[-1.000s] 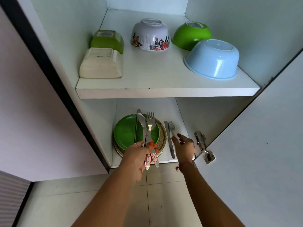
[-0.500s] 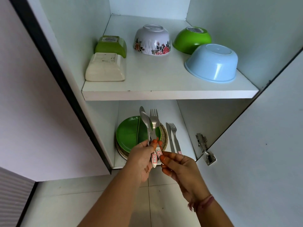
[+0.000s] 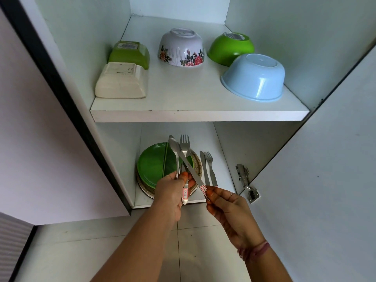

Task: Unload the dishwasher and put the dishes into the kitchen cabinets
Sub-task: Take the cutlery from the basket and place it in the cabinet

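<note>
My left hand [image 3: 172,193] grips a labelled fork [image 3: 184,146] and a spoon [image 3: 177,159] upright in front of the lower shelf. My right hand [image 3: 225,204] pinches the labelled handle end of a knife [image 3: 188,165], which slants up to the left across the fork. A second knife [image 3: 204,168] and fork [image 3: 210,167] lie flat on the lower shelf [image 3: 223,176], right of a stack of plates with a green plate [image 3: 153,162] on top.
The upper shelf [image 3: 183,98] carries upside-down bowls: cream square [image 3: 121,82], green square [image 3: 130,52], floral [image 3: 181,47], green round [image 3: 231,47] and light blue [image 3: 254,77]. The open cabinet door [image 3: 325,180] with a metal hinge [image 3: 247,183] stands to the right. Tiled floor [image 3: 81,251] lies below.
My right hand left the cutlery on the lower shelf, came back to my left hand, and has taken the knife by its handle, drawing it out to the right from the bundle.
</note>
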Available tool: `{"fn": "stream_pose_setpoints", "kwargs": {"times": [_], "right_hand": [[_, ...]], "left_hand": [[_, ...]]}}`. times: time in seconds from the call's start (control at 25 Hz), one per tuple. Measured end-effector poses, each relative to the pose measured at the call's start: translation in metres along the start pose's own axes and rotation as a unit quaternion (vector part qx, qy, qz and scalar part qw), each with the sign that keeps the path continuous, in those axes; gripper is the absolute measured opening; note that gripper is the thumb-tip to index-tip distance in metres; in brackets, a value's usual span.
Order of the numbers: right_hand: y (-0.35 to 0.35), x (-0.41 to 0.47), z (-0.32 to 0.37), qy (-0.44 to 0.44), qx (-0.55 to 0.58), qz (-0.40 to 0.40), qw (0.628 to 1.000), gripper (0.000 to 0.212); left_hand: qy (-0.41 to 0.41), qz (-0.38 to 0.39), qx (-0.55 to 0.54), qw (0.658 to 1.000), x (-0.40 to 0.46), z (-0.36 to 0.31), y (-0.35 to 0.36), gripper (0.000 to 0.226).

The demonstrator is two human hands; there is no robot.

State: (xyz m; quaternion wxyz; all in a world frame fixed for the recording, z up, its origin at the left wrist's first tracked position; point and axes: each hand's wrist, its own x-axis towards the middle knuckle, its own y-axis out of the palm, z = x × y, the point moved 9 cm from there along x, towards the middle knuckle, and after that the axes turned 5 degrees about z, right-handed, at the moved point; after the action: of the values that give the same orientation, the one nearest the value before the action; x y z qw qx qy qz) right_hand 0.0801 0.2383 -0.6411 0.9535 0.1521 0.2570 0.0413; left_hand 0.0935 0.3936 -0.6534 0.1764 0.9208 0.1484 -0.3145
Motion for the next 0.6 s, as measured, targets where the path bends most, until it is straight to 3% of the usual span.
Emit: {"fn": "stream_pose_setpoints", "kwargs": {"times": [0.2, 0.4, 0.6], "right_hand": [[-0.016, -0.004, -0.012, 0.054, 0.077, 0.016, 0.995, 0.019], [-0.036, -0.027, 0.002, 0.006, -0.040, 0.007, 0.999, 0.014], [-0.067, -0.010, -0.043, 0.016, -0.002, -0.104, 0.994, 0.014]], "left_hand": [[0.058, -0.012, 0.092, 0.994, 0.001, -0.009, -0.004, 0.032], [0.102, -0.086, 0.103, 0.986, 0.002, -0.022, -0.026, 0.028], [0.093, -0.108, 0.037, 0.989, 0.003, -0.024, -0.045, 0.028]]}}
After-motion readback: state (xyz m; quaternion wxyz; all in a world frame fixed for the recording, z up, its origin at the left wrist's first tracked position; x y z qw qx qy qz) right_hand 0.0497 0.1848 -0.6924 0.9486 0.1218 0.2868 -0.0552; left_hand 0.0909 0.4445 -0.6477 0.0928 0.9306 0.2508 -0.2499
